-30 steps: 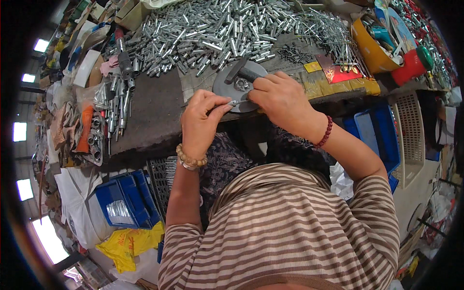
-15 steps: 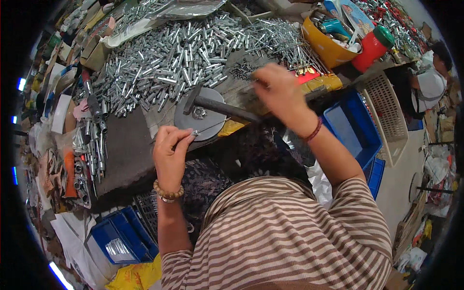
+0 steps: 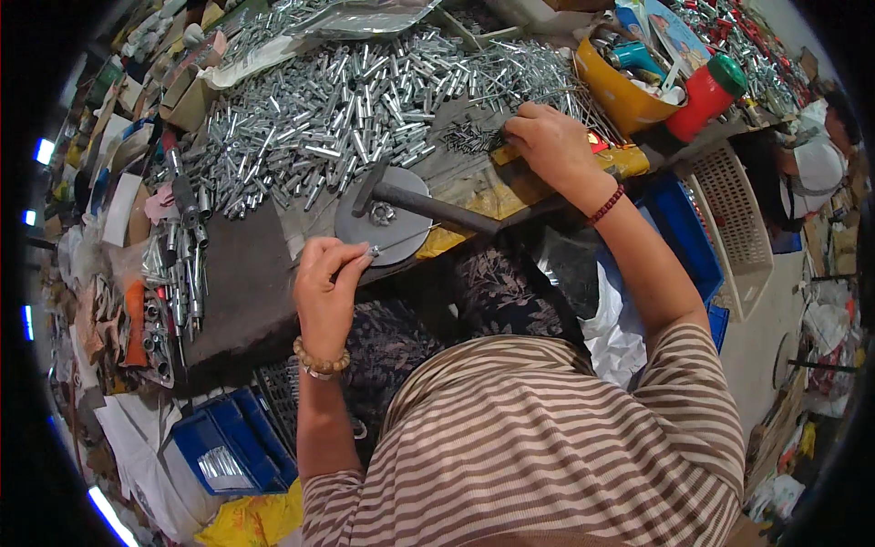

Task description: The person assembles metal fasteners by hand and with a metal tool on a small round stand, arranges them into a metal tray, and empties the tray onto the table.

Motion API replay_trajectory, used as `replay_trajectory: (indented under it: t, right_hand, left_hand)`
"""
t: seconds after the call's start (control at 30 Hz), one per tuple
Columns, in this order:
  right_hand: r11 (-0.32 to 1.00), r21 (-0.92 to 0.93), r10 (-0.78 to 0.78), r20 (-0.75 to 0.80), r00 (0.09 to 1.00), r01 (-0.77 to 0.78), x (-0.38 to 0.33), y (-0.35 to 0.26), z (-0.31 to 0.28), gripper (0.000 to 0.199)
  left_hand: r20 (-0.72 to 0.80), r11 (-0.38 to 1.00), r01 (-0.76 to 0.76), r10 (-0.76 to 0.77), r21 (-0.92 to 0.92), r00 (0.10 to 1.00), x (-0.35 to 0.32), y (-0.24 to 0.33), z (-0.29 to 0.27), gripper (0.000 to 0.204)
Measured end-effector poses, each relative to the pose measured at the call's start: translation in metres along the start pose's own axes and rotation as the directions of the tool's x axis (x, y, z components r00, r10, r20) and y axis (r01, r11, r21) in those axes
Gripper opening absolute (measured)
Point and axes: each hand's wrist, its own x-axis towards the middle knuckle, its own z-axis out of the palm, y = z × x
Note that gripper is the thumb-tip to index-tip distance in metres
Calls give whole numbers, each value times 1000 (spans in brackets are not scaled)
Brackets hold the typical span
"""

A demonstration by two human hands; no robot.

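My left hand (image 3: 325, 278) pinches the end of a thin metal rod (image 3: 406, 239) that has a small shiny fitting on it. The rod reaches to the right over the near edge of a grey round plate (image 3: 351, 226). A hammer (image 3: 437, 205) lies across that plate, its head on the plate and its dark handle pointing right. Beside the hammer head sits a small round metal piece (image 3: 383, 214). My right hand (image 3: 556, 150) is at a little pile of small dark pins (image 3: 469, 139), fingers bent together; what they hold, if anything, is hidden.
A big heap of silver metal tubes (image 3: 355, 100) covers the far bench. A yellow bin (image 3: 624, 96) and a red bottle with a green cap (image 3: 702, 100) stand at far right. Ratchet-like tools (image 3: 187, 246) lie left. Blue trays (image 3: 219, 447) sit below the bench.
My right hand has moved slightly right and down onto the pile of dark pins, no longer blurred. My left hand keeps its pinch on the rod. The view has shifted slightly.
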Motion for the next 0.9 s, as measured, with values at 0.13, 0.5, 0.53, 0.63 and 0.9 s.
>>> replay_trajectory:
  t: [0.13, 0.5, 0.53, 0.63, 0.9]
  right_hand:
    - [999, -13, -39, -20, 999, 39, 4, 5, 10, 10]
    - [823, 488, -285, -87, 955, 290, 2, -124, -10, 14]
    - [820, 490, -292, -86, 952, 296, 2, -132, -6, 14]
    - [794, 500, -354, -82, 932, 346, 3, -149, 3, 15]
    - [797, 418, -466, -33, 884, 436, 12, -160, 3, 15]
  left_hand:
    - [-24, 999, -20, 21, 46, 999, -1, 0, -1, 11]
    - [-37, 998, -2, 5, 60, 999, -3, 2, 3, 13]
    - [-48, 998, 6, -3, 63, 999, -3, 3, 3, 11]
    - [-55, 997, 19, -14, 78, 998, -3, 2, 3, 10]
    - [-39, 996, 17, -13, 93, 999, -4, -2, 2, 8]
